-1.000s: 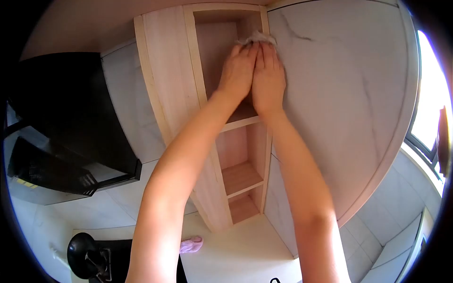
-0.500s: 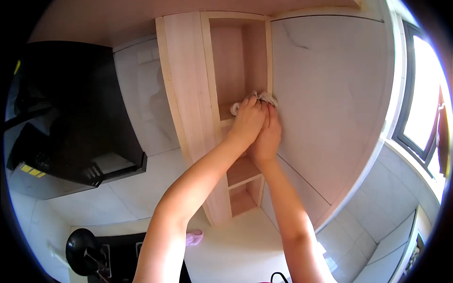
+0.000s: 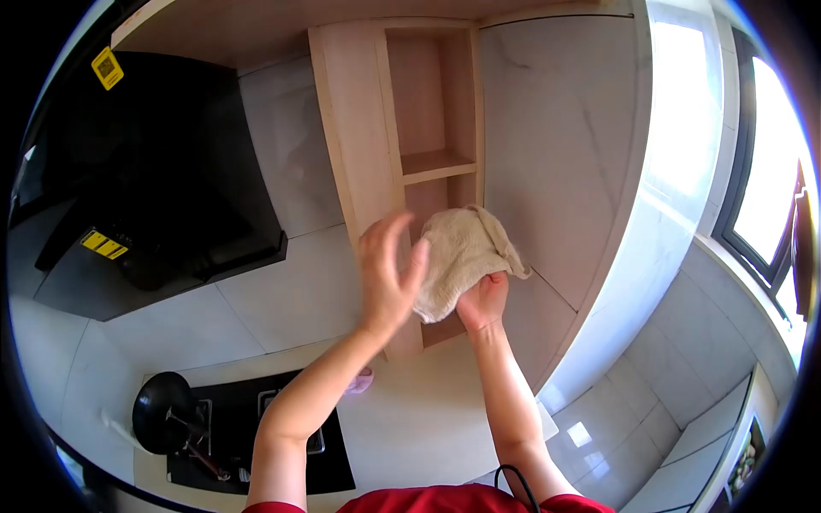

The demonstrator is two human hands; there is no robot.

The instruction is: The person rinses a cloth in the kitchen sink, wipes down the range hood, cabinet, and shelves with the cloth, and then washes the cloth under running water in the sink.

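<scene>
Left grip (image 3: 389, 282): blurred; whether it touches the cloth (image 3: 462, 261) cannot be told.
Right grip (image 3: 484, 301): fingers hidden by the cloth, their hold out of sight.
Shelf unit (image 3: 351, 128): lower compartments partly covered by cloth and left grip.
Hob (image 3: 235, 415): partly behind the left forearm (image 3: 295, 419).
Pink item (image 3: 363, 380): partly hidden by that forearm; kind unclear.
Yellow labels (image 3: 107, 68): print too small to read.
Red clothing (image 3: 428, 500): cut off by the bottom edge.
Window (image 3: 761, 171): outside washed out.
Cabinet contents (image 3: 746, 462): too small to identify.
</scene>
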